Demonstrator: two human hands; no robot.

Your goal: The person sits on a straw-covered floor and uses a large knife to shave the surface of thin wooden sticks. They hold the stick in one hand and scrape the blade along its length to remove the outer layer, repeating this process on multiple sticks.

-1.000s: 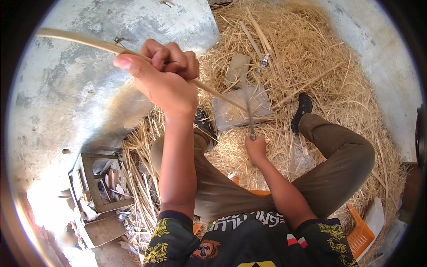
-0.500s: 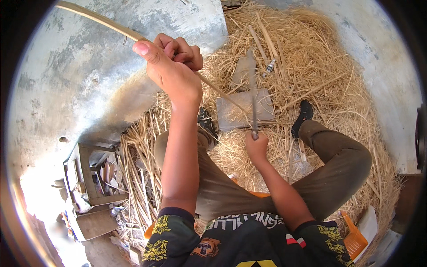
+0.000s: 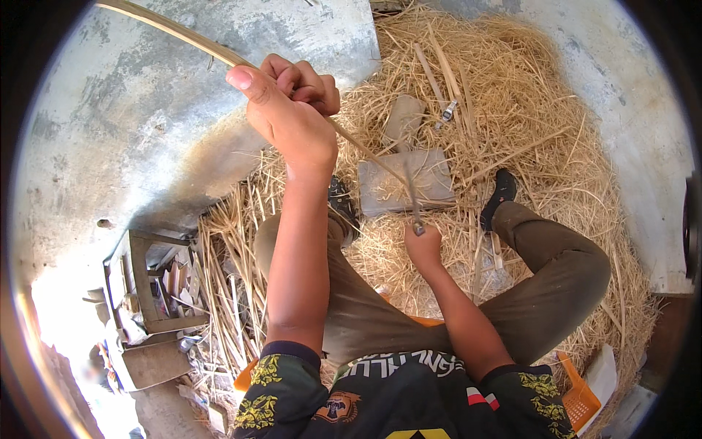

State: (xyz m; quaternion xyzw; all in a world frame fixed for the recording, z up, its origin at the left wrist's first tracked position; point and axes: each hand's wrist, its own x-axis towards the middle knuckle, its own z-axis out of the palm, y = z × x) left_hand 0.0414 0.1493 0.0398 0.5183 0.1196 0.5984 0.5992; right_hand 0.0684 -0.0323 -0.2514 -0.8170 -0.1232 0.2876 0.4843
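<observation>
High at the left, my left hand [image 3: 296, 113] is closed around a long thin strip of what looks like bamboo [image 3: 179, 31], thumb laid along it. The strip slants down from the upper left to a flat grey block [image 3: 374, 189] between my feet. My right hand [image 3: 425, 250] grips the handle of a knife [image 3: 410, 183] just on the near side of that block. Its blade is smeared by motion and points away from me, by the strip's lower end. Whether blade and strip touch, I cannot tell.
Pale shavings [image 3: 526, 95] cover the floor around my legs. Beyond the block lies a flat stone [image 3: 404, 121], with a wristwatch [image 3: 448, 111] to its right. A wooden frame stool [image 3: 139, 285] and loose strips stand at left, an orange basket [image 3: 581, 399] at lower right.
The knife blade has dropped from reaching far over the block to a shorter, left-leaning position by the strip's end. My left hand keeps its hold with hardly any movement.
</observation>
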